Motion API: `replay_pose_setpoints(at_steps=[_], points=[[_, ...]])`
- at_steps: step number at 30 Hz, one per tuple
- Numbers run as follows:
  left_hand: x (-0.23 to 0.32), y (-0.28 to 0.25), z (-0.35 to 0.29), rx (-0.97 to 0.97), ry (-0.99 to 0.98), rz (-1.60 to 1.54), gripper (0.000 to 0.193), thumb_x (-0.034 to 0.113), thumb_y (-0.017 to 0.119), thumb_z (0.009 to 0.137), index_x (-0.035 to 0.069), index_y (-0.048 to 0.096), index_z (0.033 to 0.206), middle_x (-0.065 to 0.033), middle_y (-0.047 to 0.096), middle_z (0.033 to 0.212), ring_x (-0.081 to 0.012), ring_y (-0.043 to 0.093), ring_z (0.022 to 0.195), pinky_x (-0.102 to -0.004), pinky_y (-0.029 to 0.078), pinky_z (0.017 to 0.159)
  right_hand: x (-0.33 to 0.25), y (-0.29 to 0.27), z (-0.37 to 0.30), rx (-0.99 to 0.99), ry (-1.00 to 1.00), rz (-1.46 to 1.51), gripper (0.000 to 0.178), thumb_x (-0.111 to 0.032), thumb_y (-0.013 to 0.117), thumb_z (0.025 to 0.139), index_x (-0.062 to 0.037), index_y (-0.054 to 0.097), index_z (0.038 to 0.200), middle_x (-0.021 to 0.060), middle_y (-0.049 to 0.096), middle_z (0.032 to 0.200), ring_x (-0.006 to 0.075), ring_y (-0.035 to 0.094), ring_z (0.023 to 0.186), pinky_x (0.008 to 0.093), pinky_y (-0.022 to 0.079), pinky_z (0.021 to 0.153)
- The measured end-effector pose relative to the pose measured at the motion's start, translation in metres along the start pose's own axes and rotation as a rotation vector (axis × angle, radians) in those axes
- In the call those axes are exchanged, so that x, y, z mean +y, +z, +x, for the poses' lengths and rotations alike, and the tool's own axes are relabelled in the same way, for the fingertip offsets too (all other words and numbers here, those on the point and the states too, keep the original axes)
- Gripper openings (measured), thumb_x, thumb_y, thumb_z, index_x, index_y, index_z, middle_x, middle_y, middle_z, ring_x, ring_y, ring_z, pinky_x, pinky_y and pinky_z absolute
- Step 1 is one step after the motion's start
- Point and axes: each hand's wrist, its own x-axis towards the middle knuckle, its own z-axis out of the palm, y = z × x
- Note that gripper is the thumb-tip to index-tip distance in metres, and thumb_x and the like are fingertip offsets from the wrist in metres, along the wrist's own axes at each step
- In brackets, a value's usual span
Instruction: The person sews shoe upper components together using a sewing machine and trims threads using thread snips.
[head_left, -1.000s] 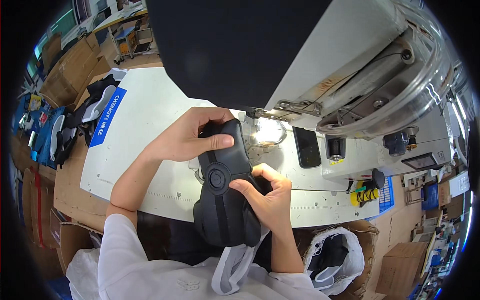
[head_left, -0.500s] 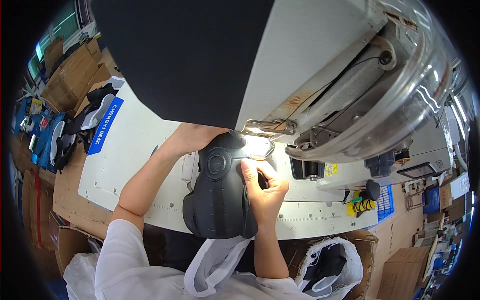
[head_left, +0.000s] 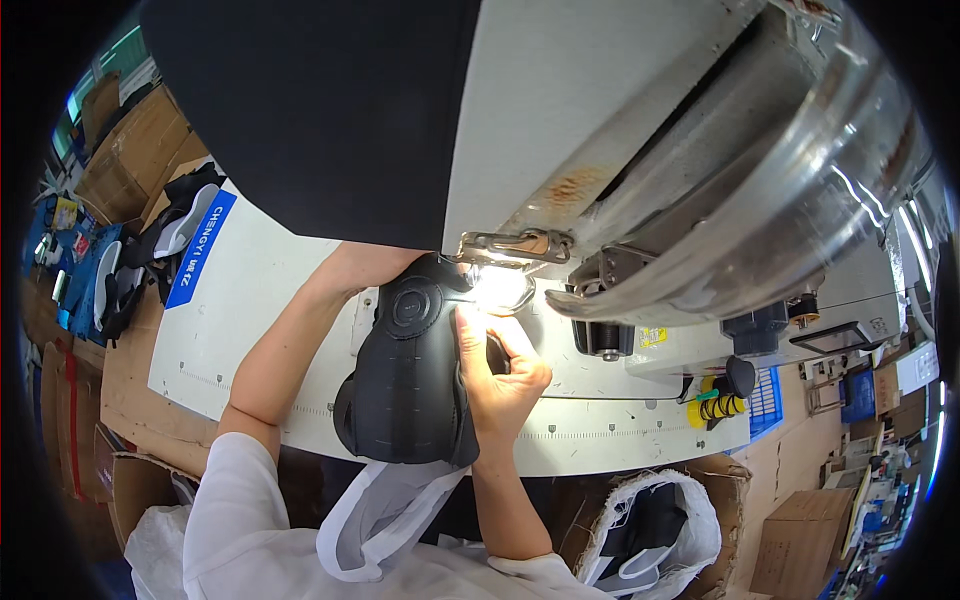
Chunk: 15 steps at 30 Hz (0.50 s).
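While a bright lamp is shining beneath the sewing machine, two hands are working at a black padded piece, which is sitting over the front part of the white worktop, close to the light. The right hand is gripping the piece along its right side, its thumb lying on the upper face. The left hand is reaching in at the far end, but the machine is hiding its fingers, so whether they are open or closed I cannot tell. A round, ringed patch is showing near that far end, and a grey-and-white band is hanging from the near end, against the person's white shirt. Below the worktop, to the right, a white bag is holding more black and white pieces.
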Motion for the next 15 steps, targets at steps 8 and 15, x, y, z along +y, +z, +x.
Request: replay_pose_setpoints(at_steps=[8,15], points=[[-0.006,-0.003,-0.006,0.069,0.031,0.000,0.016,0.004,0.062,0.084,-0.004,0.064,0.098,-0.0092,0.065,0.090,-0.0177,0.059,0.081,-0.0318,0.050,0.073,0.002,-0.001,-0.006,-0.028,0.065,-0.096,0.011,-0.008,0.071,0.086,0.0018,0.069,0.082,-0.0063,0.058,0.065,0.0007,0.045,0.060,0.0178,0.035,0.053],[-0.011,-0.007,-0.009,0.116,0.041,-0.007,0.016,0.004,0.061,0.084,-0.004,0.064,0.097,-0.0097,0.065,0.090,-0.0183,0.060,0.081,-0.0320,0.050,0.073,0.007,0.000,-0.002,0.004,-0.054,-0.142,0.011,-0.008,0.073,0.085,0.0012,0.071,0.080,-0.0061,0.057,0.063,0.0013,0.045,0.059,0.0189,0.035,0.053]])
